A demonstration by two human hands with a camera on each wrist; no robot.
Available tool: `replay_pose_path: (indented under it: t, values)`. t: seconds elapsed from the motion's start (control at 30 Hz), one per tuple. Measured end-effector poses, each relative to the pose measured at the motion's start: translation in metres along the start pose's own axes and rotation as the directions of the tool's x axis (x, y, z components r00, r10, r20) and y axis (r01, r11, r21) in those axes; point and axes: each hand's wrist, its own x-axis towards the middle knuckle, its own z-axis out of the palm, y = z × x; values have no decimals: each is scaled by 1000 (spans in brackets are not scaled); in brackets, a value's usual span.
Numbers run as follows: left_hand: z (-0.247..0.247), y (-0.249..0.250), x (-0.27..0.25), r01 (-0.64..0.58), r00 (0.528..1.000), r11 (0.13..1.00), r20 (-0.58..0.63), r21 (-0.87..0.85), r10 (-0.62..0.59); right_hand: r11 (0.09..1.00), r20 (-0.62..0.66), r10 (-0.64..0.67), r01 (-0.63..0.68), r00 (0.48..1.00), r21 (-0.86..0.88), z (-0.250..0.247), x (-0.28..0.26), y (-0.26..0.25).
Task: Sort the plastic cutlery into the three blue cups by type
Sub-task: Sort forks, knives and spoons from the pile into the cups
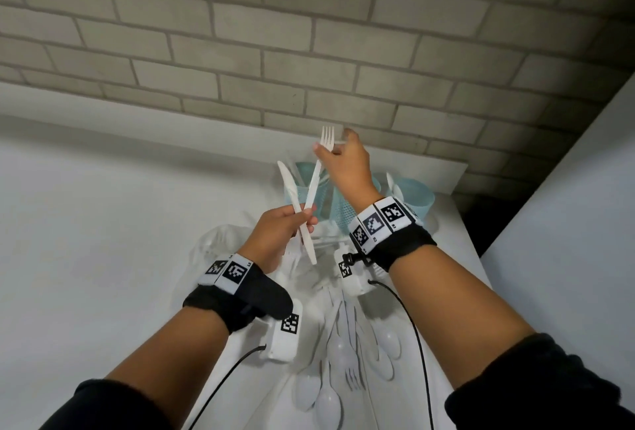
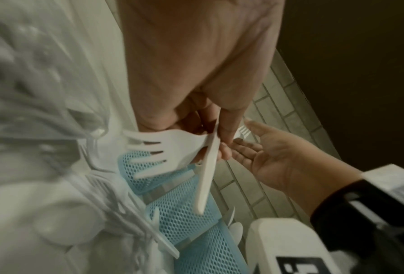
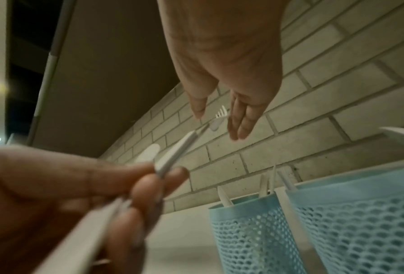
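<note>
The left hand (image 1: 281, 234) pinches two white pieces by their handles, a fork (image 1: 318, 175) and a knife (image 1: 292, 196), crossed like scissors in front of the cups (image 1: 311, 204). In the left wrist view a further fork head seems to sit in the same grip, though I cannot tell for sure. The right hand (image 1: 347, 161) is up above the cups, fingers straight and spread, thumb and fingertips just beside the head of the fork; the right wrist view shows a gap between them and the tines, so it holds nothing yet.

The three cups, pale blue mesh, stand side by side at the back of the white table (image 1: 103, 223), against the brick wall (image 1: 309, 34). Each shows white cutlery already standing in it; which type sits in which cup is hard to make out. A loose pile (image 1: 347, 354) of spoons and forks lies on the table in front of the cups, nearer the person.

The step in hand looks like a handover: the right hand taking the fork off the left so each piece can go to its own cup. The next move calls for closing on the fork near its head, drawing it clear without dragging the knife along, then lowering it handle-first into the fork cup. Much sorting remains.

No brand or readable words; only black-and-white square markers on the wristbands (image 1: 378, 223).
</note>
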Motion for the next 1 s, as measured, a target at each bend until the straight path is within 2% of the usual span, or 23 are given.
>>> replay_pose_path:
  t: [0.07,0.13,0.17,0.23,0.3,0.37,0.43,0.5,0.57,0.7,0.77,0.83,0.9,1.0]
  values:
    - [7,1,0,11,999,1000,33,-6,-11,995,112,94,-98,989,35,-6,-4,3]
    - [13,1,-2,16,998,1000,69,-16,-15,968,190,151,-184,970,170,-11,-9,7]
    - [14,0,-3,15,996,1000,85,-25,-13,949,172,162,-201,972,242,-15,-12,7]
    - [16,0,-4,19,996,999,94,-49,-14,899,40,184,-185,982,397,-25,-13,5]
    - [15,1,-6,42,996,995,85,-93,-34,838,-82,232,-156,969,522,-39,-12,4]
    - [14,1,-7,64,996,990,75,-127,-55,775,-70,293,-194,953,602,-49,-15,7]
    - [14,1,-8,69,996,984,58,-163,-60,789,56,335,-313,941,529,-54,-25,12]
    - [15,2,-9,64,997,977,44,-201,-57,856,182,352,-394,918,334,-57,-38,20]
    - [16,4,-10,49,999,962,33,-267,-42,879,294,381,-442,877,180,-56,-52,31]
    - [17,5,-10,-4,1000,917,5,-400,6,852,485,475,-523,734,-42,-50,-68,65]
    - [18,4,-10,-30,1000,902,-9,-431,29,819,583,485,-571,652,-43,-52,-75,70]
    - [18,5,-11,-43,999,898,-13,-438,41,793,633,485,-609,603,-28,-54,-78,73]
    - [20,7,-13,-45,999,901,-16,-432,42,773,602,529,-632,598,-51,-57,-75,82]
    - [19,8,-11,-48,999,892,-39,-450,35,753,471,581,-658,664,0,-65,-72,84]
